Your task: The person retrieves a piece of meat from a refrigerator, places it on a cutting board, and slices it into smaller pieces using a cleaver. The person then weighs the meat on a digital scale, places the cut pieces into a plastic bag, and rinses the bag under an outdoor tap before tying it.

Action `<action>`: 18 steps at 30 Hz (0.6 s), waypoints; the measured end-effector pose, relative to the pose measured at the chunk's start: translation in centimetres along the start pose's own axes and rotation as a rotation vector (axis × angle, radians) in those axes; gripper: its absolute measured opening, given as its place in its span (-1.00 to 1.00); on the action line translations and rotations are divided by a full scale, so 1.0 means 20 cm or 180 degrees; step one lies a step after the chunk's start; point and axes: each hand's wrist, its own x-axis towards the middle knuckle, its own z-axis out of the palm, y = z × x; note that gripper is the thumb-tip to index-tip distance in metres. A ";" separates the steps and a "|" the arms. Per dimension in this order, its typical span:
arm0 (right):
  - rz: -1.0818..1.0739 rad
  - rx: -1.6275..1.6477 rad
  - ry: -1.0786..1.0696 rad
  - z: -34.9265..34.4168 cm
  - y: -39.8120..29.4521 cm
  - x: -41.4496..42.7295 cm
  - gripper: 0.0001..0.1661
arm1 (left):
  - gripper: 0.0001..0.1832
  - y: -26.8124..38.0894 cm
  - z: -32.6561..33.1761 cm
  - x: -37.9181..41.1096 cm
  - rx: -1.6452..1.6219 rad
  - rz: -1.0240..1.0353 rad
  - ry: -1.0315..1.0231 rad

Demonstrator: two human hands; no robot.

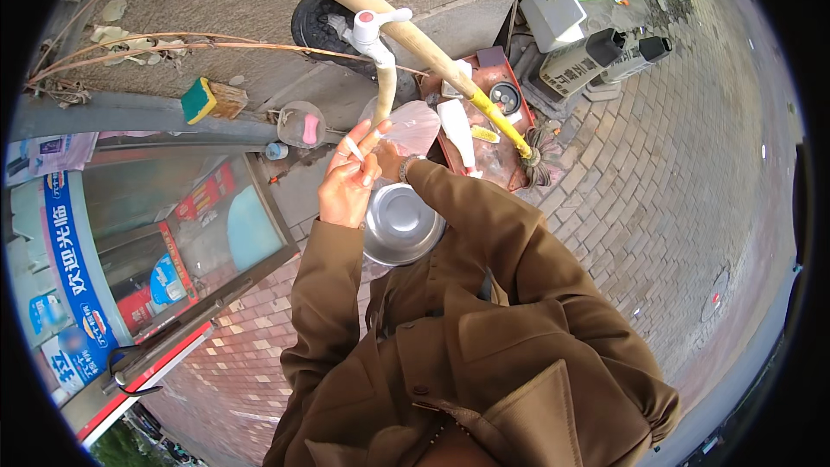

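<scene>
My left hand (349,185) is raised with its fingers partly curled, just below the end of a tan hose (385,91). A thin white strip (355,149) lies across its fingers; whether it is gripped or wrapped around one I cannot tell. Behind it my right hand (389,161), with a metal wristband (406,167), is close to the hose and a pinkish plastic bag (412,126). Its fingertips are mostly hidden. The hose hangs from a white plastic tap (368,32) with a red cap. Below both hands stands a shiny metal basin (403,224).
A mop handle (415,42) slants over a red tray (499,152) holding a white bottle (458,133) and a brush. Left are a green-yellow sponge (198,102), a pink soap bar (311,128) and a glass-fronted cabinet (259,207). Dark-topped containers (577,68) stand right.
</scene>
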 end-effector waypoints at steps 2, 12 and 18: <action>0.0443 -0.0305 0.0296 -0.03 0.04 -0.04 -0.53 | -0.37 0.03 -0.01 -0.01 -0.0040 0.0008 0.0059; 0.0497 -0.0001 -0.0506 -0.10 0.09 -0.11 -0.43 | -0.39 -0.01 -0.01 0.01 -0.0133 0.0018 -0.0091; 0.0883 -0.0179 -0.0539 -0.12 0.07 -0.15 -0.41 | -0.39 -0.01 -0.02 -0.06 -0.0059 -0.0065 0.0080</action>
